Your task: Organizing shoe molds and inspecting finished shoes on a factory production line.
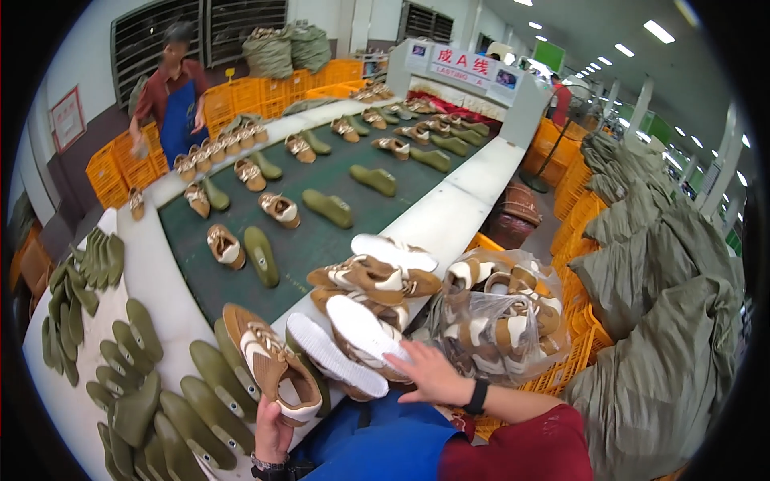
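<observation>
My left hand [274, 431], low in the picture, grips the heel of a tan and white shoe [271, 361] and keeps it tilted with the toe away from me. My right hand [437, 375] has its fingers spread against the white sole [362, 330] of an overturned shoe in a pile of brown and white shoes [373, 276]. Another white sole [333, 357] lies between the two hands. Rows of green shoe lasts [210, 401] stand on the white ledge at the left.
Pairs of shoes and lasts [327, 208] sit on a green conveyor belt [241, 301]. At the right stand a clear bag of shoes [505, 321], orange crates [589, 337] and grey-green sacks [658, 345]. Across the belt is a person in a blue apron [178, 120].
</observation>
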Demonstrator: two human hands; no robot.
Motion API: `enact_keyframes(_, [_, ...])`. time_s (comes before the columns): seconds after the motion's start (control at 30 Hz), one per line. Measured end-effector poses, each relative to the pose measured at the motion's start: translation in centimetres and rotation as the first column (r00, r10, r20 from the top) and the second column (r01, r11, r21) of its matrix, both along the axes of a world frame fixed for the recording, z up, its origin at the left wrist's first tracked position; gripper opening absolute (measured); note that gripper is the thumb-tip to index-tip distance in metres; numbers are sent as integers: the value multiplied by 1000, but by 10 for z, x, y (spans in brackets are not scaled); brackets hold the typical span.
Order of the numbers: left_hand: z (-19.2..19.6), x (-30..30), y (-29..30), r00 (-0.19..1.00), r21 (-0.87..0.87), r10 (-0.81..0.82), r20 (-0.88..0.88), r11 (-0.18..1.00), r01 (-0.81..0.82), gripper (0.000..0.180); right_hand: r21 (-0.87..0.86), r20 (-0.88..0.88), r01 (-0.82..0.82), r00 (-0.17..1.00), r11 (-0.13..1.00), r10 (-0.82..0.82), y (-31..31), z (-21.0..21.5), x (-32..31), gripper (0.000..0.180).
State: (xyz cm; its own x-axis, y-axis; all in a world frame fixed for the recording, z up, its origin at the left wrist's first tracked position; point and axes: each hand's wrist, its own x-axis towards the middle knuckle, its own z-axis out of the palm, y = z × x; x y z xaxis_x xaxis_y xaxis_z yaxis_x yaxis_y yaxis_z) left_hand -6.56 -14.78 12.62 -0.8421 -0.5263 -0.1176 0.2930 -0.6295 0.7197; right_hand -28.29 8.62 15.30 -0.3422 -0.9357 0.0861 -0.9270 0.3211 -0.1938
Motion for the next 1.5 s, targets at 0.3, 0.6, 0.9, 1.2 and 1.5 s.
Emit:
enact_keyframes(0.3, [-30,-9,2,980,-212,65,189,977,-24,53,-37,-156,-48,987,998,41,-41,-32,9,89])
enact_keyframes(0.6, [-58,-8,-1,994,59,70,89,995,-76,39,-76,-127,-127,985,989,117,-53,-14,20,72])
enact_keyframes(0.9, [-47,-15,5,988,-45,155,-9,987,-155,56,-1,-109,-380,920,925,377,-88,-25,-12,71])
enact_keyframes(1.2, [-52,-7,14,982,59,187,39,980,-189,60,45,-44,-171,984,984,173,-71,-14,-6,83])
enact_keyframes(1.5, [-45,-10,13,963,53,247,105,966,-254,59,-145,336,93,941,985,-39,-67,-20,-49,94])
